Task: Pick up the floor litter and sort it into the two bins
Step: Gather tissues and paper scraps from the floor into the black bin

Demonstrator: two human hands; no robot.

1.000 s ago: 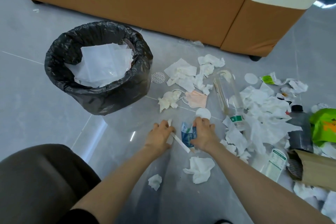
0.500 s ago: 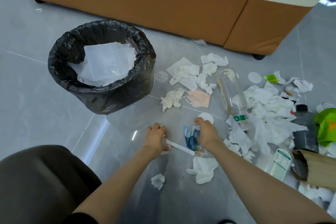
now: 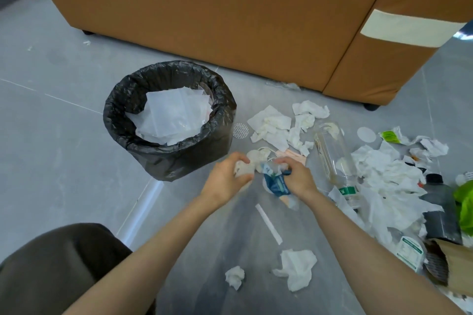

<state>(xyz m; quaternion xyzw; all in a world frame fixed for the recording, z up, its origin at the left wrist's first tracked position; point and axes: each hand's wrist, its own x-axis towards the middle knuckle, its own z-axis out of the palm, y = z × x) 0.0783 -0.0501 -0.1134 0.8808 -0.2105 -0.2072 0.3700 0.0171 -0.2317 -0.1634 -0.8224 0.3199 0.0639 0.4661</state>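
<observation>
Two grips clamped: left grip (image 3: pixel 225 179) on white wad (image 3: pixel 244 169), right grip (image 3: pixel 298 177) on blue wrapper (image 3: pixel 276 183), its print unreadable

Floor: grey tiled floor (image 3: pixel 64 161), glossy, pale grout lines.
Left: black-lined bin (image 3: pixel 179 161), upright.
Back: brown sofa (image 3: pixel 204 7) on short dark feet.
Centre: flattened tissues (image 3: pixel 271 125) right of the bin, with a mesh disc (image 3: pixel 240 130) between them and a pink mask (image 3: pixel 294 155) just beside them.
Right: clear bottle (image 3: pixel 332 153) on its side, touching a tissue heap (image 3: pixel 384 176). A dark bottle (image 3: pixel 437 202) at the heap's right edge.
Near: white paper strip (image 3: pixel 268 224) lying flat. A small tissue wad (image 3: pixel 234 277) and a larger crumpled tissue (image 3: pixel 298 268), apart.
</observation>
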